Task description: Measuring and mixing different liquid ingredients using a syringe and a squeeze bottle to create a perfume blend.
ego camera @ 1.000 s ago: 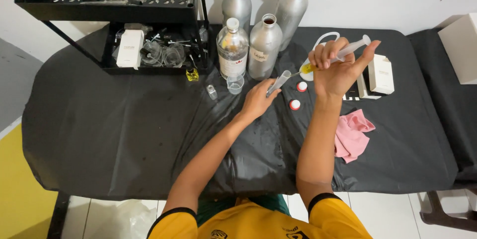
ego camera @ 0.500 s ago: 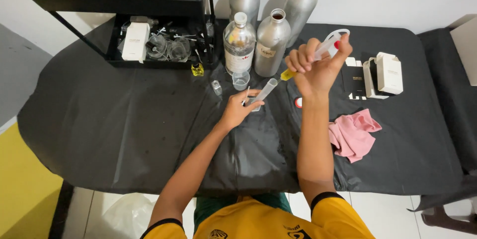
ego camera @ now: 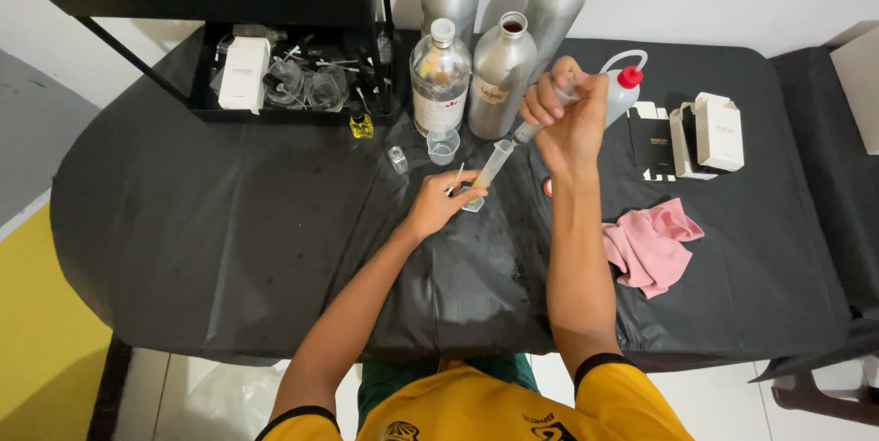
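Right hand (ego camera: 569, 120) clenched round the plunger end of a clear plastic syringe (ego camera: 494, 164), barrel slanting down to a small glass bottle (ego camera: 472, 202) on the black table cover (ego camera: 229, 249). Left hand (ego camera: 438, 204) pinching that bottle, steadying it. Probably light, smooth, easily tipped and breakable; best held low at the sides. Just behind: small measuring cup (ego camera: 442, 144), clear plastic bottle (ego camera: 439, 79), aluminium bottle (ego camera: 501, 88). Pink cloth (ego camera: 652, 244) well apart.

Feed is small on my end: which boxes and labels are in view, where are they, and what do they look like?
White carton: far right on table, upright, open top.
Black carton: just left of it, white flaps.
White box: in black tray, left, upright.
Label on clear bottle: behind the hands, white with red.
Label on silver bottle: pale, small.
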